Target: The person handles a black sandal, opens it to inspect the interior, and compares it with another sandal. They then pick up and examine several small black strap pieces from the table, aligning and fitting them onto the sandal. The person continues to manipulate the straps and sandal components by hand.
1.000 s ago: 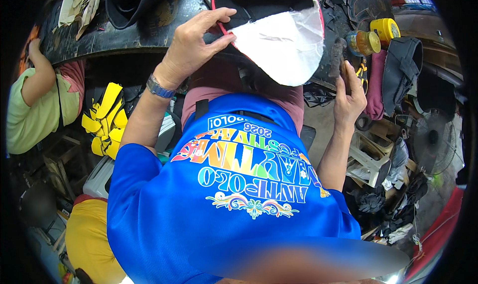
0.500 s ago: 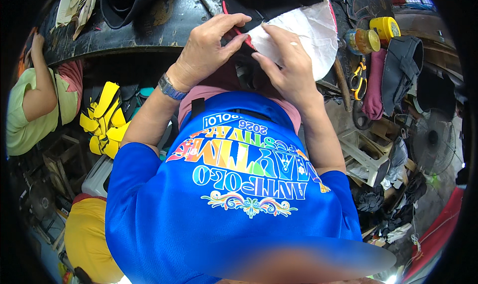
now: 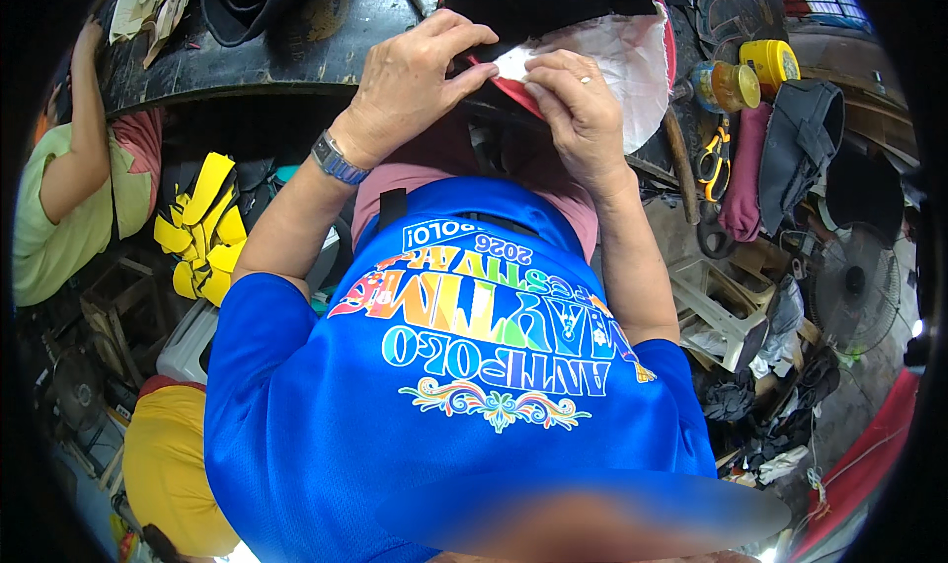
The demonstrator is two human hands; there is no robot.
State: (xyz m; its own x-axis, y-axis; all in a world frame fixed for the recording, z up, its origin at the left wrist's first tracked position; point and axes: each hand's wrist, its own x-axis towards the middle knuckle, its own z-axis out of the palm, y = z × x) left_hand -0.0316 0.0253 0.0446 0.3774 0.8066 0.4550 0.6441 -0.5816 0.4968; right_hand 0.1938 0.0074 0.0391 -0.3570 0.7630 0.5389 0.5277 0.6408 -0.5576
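Observation:
My left hand [image 3: 410,79] and my right hand [image 3: 576,109] meet at the near edge of a red-rimmed piece with a white lining [image 3: 617,64] that lies on the dark worktable [image 3: 286,40]. The fingers of both hands pinch the red edge and a small white bit between them. A black fabric part [image 3: 553,0] lies on top of the piece, farther from me. I wear a metal watch on the left wrist and a ring on the right hand.
Yellow-handled scissors [image 3: 713,158], a yellow tape roll [image 3: 770,64] and a small jar [image 3: 726,87] lie to the right. Another person in a green shirt [image 3: 59,217] sits at left. Yellow cut pieces [image 3: 202,227] hang under the table. A fan [image 3: 854,286] stands at right.
My right hand came up from the right side onto the white-lined piece and joined the left hand at its red edge. The piece was pulled closer to me.

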